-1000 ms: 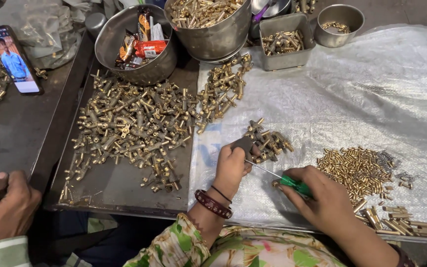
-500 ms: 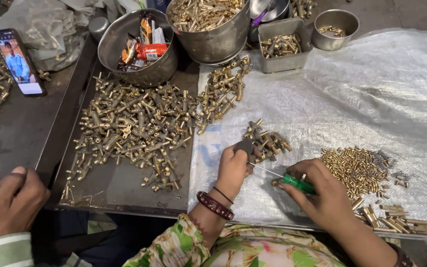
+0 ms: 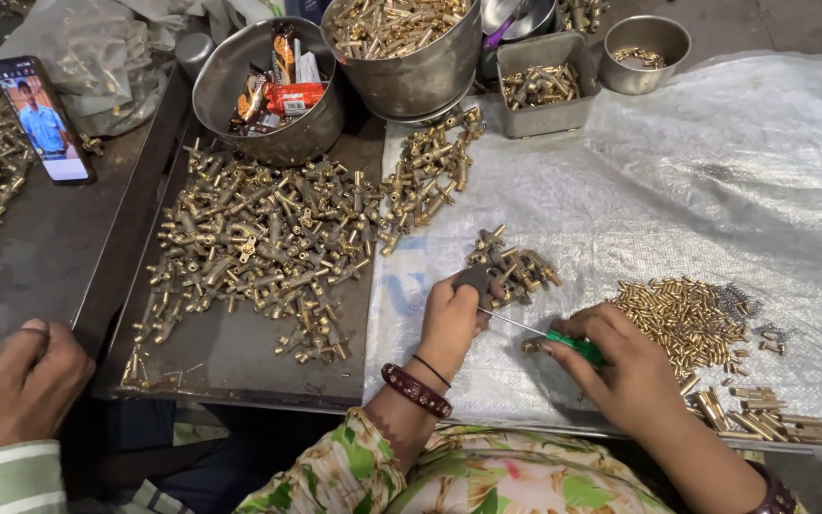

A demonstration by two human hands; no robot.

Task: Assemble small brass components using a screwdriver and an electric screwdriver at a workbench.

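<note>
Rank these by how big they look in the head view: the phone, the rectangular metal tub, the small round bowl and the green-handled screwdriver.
1. Phone and rectangular metal tub: they look about alike, so I won't rank them.
2. Small round bowl.
3. Green-handled screwdriver, long but thin, partly hidden in the right hand.

The bowl lies farther from the camera.

Soft, even light falls from above, bright enough to show all detail. The white sheet (image 3: 715,190) on the right of the bench glares palest near its far edge, with faint grey shadows in its creases. Brass parts (image 3: 259,247) glint with small highlights; the steel bowls (image 3: 240,86) shine dully. The phone screen (image 3: 42,119) glows. Focus is sharp throughout, with slight wide-angle bending towards the corners. The near edge lies darkest.
</note>
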